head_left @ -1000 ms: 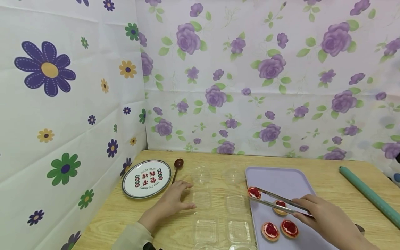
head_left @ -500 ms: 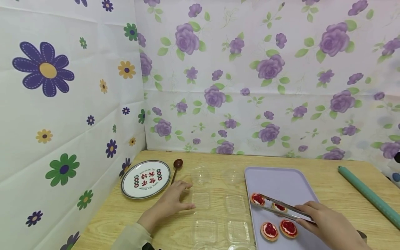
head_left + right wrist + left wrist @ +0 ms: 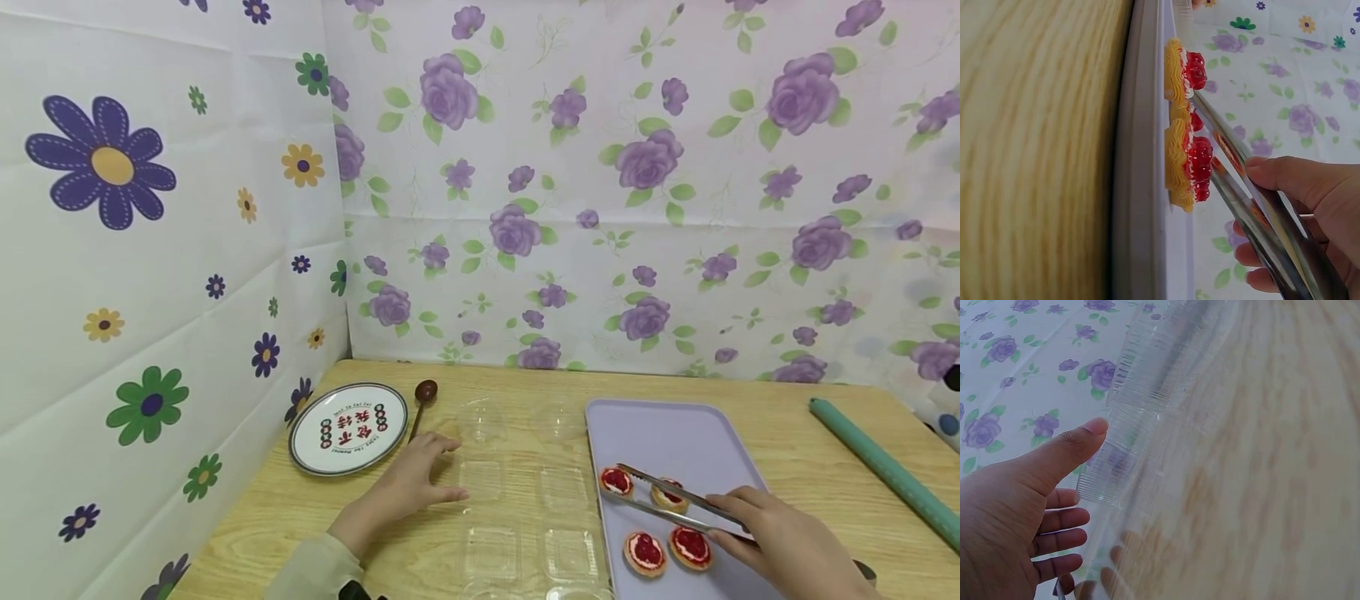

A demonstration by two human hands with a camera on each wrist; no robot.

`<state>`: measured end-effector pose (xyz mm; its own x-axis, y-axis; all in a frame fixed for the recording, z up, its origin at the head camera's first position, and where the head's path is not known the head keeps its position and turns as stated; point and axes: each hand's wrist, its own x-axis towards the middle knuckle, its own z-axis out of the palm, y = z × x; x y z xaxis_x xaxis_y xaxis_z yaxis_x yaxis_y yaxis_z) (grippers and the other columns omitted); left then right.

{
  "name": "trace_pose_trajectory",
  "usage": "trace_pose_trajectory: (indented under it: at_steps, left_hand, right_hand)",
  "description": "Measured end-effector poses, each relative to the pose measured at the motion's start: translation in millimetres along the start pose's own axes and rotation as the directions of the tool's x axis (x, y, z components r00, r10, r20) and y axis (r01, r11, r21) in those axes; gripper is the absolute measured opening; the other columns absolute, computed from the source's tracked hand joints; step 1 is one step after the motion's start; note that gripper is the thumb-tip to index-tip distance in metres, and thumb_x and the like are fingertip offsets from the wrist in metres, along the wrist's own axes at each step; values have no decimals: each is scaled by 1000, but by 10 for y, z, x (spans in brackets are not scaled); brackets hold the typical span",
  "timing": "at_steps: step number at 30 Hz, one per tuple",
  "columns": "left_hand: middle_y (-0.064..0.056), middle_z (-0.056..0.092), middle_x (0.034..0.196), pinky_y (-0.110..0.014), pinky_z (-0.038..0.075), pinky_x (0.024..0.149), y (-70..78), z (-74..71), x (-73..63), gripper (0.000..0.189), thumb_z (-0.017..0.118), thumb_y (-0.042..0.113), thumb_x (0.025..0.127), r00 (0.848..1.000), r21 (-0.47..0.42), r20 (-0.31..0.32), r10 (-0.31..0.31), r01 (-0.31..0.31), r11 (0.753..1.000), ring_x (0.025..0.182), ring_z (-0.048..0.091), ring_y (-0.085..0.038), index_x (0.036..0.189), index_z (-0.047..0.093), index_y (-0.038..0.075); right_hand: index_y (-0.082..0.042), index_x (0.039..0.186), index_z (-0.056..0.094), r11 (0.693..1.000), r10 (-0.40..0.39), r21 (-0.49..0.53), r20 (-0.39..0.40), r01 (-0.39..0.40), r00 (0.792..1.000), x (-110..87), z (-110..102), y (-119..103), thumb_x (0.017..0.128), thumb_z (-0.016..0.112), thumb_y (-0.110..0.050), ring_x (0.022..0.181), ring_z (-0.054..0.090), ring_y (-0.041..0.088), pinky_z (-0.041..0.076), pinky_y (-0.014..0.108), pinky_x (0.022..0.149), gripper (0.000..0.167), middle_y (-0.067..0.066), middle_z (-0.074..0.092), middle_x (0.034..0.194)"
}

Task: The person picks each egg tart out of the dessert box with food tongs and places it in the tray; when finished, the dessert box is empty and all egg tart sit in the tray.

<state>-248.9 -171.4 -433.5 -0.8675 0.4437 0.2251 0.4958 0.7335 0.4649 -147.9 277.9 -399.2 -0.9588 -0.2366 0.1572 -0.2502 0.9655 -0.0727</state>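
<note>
My right hand (image 3: 787, 537) grips metal tongs (image 3: 693, 497) over the lavender tray (image 3: 667, 433). The tong tips lie on either side of a red-topped tart (image 3: 617, 482) by the tray's left edge; whether they pinch it I cannot tell. Several similar tarts (image 3: 645, 553) sit nearby on the tray, one partly behind the tongs. In the right wrist view the thumb and fingers (image 3: 1310, 187) wrap the tong arms. My left hand (image 3: 408, 483) holds nothing, thumb and fingers spread, just left of clear plastic containers (image 3: 491, 554). In its wrist view a ribbed clear container (image 3: 1113, 469) is near the thumb tip.
A white plate (image 3: 348, 429) with red lettering lies at the table's left, a dark brown spoon (image 3: 427, 390) beside it. The clear containers stand in two columns left of the tray. Along the right side lies a teal rod (image 3: 885, 467). Patterned cloth walls (image 3: 465, 250) rise behind and left.
The tongs and the tart at their tips have shifted slightly right and nearer on the tray, mostly in the first half second. My left hand keeps its place.
</note>
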Motion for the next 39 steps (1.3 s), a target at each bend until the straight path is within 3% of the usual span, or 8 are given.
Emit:
trace_pose_trajectory:
  at_steps: [10, 18, 22, 27, 31, 34, 39]
  left_hand:
    - [-11, 57, 127, -51, 44, 103, -2, -5, -39, 76, 78, 45, 73, 1000, -7, -6, -12, 12, 1000, 119, 53, -31, 132, 54, 5]
    - [-11, 57, 127, -51, 42, 105, -12, -2, -27, 76, 79, 45, 73, 1000, -23, 0, -19, 19, 1000, 121, 52, -31, 132, 54, 4]
    - [-11, 57, 128, -51, 43, 105, 0, -3, -18, 75, 79, 45, 73, 1000, -31, 3, -20, 20, 999, 120, 52, -32, 132, 54, 5]
    - [-12, 56, 128, -51, 43, 105, 6, 2, -4, 75, 79, 44, 73, 1000, -39, 7, -22, 23, 999, 120, 52, -32, 132, 54, 5]
    - [-11, 56, 128, -51, 43, 105, 1, 8, 6, 76, 79, 45, 72, 1000, -34, 6, -20, 20, 999, 120, 52, -32, 132, 54, 5]
    - [-11, 57, 128, -50, 43, 105, 0, 7, 8, 76, 79, 44, 72, 1000, -36, 2, -18, 18, 999, 120, 52, -32, 132, 54, 4]
    - [-11, 57, 127, -50, 43, 104, 2, 4, 6, 76, 80, 44, 72, 1000, -38, 2, -20, 20, 999, 119, 53, -31, 132, 54, 4]
  right_hand:
    - [-21, 113, 70, 999, 2, 37, 19, -3, 1000, -44, 12, 13, 80, 67, -55, 73, 59, 3, 50, 23, 57, 48, -8, 65, 98]
    - [-22, 113, 70, 998, 29, 61, -70, -25, 997, -111, 75, -18, 78, 68, -58, 76, 62, 7, 52, 26, 58, 50, -9, 65, 99]
    - [-20, 115, 69, 994, 59, 99, -106, -48, 993, -120, 81, 16, 78, 72, -52, 77, 62, 11, 52, 29, 58, 48, -6, 66, 100]
    - [-20, 117, 68, 989, 86, 131, -175, -63, 981, -149, 86, 84, 79, 75, -44, 69, 55, 5, 45, 27, 53, 45, -2, 65, 98]
    - [-17, 118, 67, 982, 113, 175, -229, -73, 967, -162, 76, 132, 79, 76, -37, 67, 54, 6, 47, 28, 52, 45, 2, 63, 97]
    - [-12, 118, 66, 976, 135, 200, -277, -81, 951, -156, 52, 175, 80, 77, -33, 71, 59, 14, 50, 31, 53, 45, 6, 62, 97]
    - [-3, 126, 59, 963, 198, 224, -203, -151, 959, -134, -34, 286, 86, 70, -37, 82, 63, 30, 54, 49, 62, 53, 19, 61, 104]
